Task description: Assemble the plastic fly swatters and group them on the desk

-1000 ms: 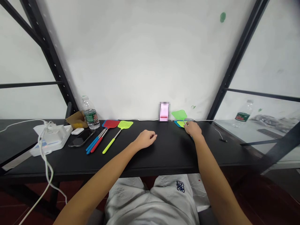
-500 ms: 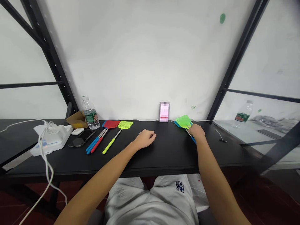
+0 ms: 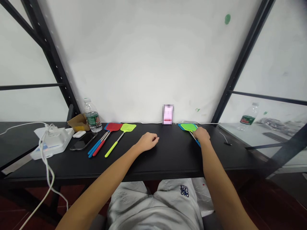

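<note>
My right hand [image 3: 201,134] is at the right of the black table, its fingers closed around the shaft of a green fly swatter [image 3: 189,126]. The green head lies over a blue fly swatter [image 3: 182,127], whose blue handle end shows below my hand. My left hand [image 3: 148,141] rests on the table near the middle, loosely curled with nothing visible in it. To its left lies a yellow-green fly swatter [image 3: 128,128]. Beside that, a red fly swatter [image 3: 113,127] overlaps blue fly swatters [image 3: 96,147], their handles pointing toward me.
A phone with a lit, blurred screen [image 3: 168,114] leans on the wall. At left stand a water bottle [image 3: 93,118], a cardboard box [image 3: 78,122], a dark phone [image 3: 83,141], a white case [image 3: 79,134] and a white power strip [image 3: 56,140] with cables. A short cable [image 3: 227,143] lies at right.
The green fly swatter's head has tipped down, from raised to lying flatter over the blue one. My right hand has barely shifted, and my left hand stays about where it was.
</note>
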`<action>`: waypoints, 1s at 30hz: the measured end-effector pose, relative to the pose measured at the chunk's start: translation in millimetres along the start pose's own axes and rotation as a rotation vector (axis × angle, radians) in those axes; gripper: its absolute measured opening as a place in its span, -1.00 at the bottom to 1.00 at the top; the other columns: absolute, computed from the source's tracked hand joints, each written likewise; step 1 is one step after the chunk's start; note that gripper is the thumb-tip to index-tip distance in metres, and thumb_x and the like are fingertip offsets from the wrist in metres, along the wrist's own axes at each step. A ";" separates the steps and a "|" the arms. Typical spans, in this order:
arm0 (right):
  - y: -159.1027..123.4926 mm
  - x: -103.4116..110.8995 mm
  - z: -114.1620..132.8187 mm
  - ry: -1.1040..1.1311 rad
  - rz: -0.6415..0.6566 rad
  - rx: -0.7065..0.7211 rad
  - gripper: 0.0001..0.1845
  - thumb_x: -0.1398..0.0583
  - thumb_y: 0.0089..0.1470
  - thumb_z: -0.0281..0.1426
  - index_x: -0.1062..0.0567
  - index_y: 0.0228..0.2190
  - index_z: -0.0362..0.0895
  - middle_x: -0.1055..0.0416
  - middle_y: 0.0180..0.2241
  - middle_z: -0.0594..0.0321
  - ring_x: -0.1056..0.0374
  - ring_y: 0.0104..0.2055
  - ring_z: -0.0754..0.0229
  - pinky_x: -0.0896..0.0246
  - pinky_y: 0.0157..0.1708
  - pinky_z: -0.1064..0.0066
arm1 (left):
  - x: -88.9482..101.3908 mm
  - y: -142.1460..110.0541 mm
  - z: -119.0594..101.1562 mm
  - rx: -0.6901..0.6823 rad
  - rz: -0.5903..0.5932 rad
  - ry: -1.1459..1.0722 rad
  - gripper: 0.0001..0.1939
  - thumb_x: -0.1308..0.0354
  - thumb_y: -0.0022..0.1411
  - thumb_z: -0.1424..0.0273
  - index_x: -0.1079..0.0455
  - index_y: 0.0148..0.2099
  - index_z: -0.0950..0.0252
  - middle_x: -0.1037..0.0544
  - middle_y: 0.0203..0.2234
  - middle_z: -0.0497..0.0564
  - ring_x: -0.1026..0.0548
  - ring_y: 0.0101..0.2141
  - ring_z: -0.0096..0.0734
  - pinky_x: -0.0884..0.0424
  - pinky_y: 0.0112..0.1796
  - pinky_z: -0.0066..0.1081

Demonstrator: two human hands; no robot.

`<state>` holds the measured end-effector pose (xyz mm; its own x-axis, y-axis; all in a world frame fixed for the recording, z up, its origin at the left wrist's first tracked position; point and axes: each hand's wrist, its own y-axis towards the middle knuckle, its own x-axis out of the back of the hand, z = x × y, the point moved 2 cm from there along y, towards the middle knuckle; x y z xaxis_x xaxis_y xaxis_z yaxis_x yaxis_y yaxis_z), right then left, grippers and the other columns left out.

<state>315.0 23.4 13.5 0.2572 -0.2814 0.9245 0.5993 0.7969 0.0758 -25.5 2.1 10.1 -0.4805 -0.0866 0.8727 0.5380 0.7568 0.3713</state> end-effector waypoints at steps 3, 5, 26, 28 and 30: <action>-4.9 4.0 1.3 0.011 -0.023 0.014 -0.53 -0.21 0.00 -0.44 -0.50 -0.02 -0.30 -0.44 -0.04 -0.26 -0.41 0.02 -0.20 -0.35 -0.11 0.17 | 1.3 1.6 2.1 0.073 -0.016 0.121 -0.65 0.06 0.33 0.22 -0.38 -0.42 0.25 -0.46 -0.54 0.00 -0.40 -0.48 -0.37 -0.13 -0.43 -0.43; -9.5 6.9 4.1 0.013 -0.082 0.040 -0.57 -0.19 0.01 -0.45 -0.51 -0.05 -0.30 -0.44 -0.07 -0.26 -0.40 0.02 -0.19 -0.33 -0.12 0.19 | 3.9 2.9 6.5 0.165 -0.055 0.219 -0.70 0.05 0.33 0.25 -0.41 -0.36 0.25 -0.51 -0.47 0.05 -0.44 -0.41 -0.32 -0.18 -0.39 -0.41; -32.1 -33.5 57.1 0.073 -0.123 0.656 -0.78 -0.09 0.16 -0.33 -0.51 -0.40 -0.12 -0.51 -0.39 0.17 -0.35 -0.32 0.16 0.02 -0.41 0.41 | 23.5 0.6 80.7 0.910 -0.023 0.480 -0.44 -0.05 0.22 0.21 -0.31 0.15 0.48 -0.32 0.11 0.49 -0.28 0.10 0.21 -0.18 0.00 -0.02; -31.7 -34.6 57.4 0.080 -0.113 0.678 -0.78 -0.10 0.16 -0.34 -0.51 -0.41 -0.12 -0.51 -0.39 0.18 -0.34 -0.34 0.17 0.03 -0.41 0.42 | 23.9 0.5 80.6 0.874 -0.009 0.492 -0.49 -0.03 0.23 0.28 -0.34 0.14 0.48 -0.34 0.10 0.48 -0.29 0.10 0.16 -0.22 -0.01 -0.07; -32.3 -35.6 58.3 0.088 -0.095 0.706 -0.77 -0.10 0.15 -0.34 -0.52 -0.42 -0.13 -0.50 -0.39 0.18 -0.33 -0.35 0.18 0.03 -0.41 0.42 | 25.0 0.1 80.0 0.843 0.006 0.506 -0.54 -0.01 0.23 0.38 -0.36 0.13 0.46 -0.35 0.09 0.45 -0.31 0.09 0.12 -0.26 -0.03 -0.10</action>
<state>242.3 38.9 0.0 0.3060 -0.3853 0.8706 -0.0036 0.9140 0.4058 -92.9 51.9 6.6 -0.0205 -0.1994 0.9797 -0.2259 0.9555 0.1898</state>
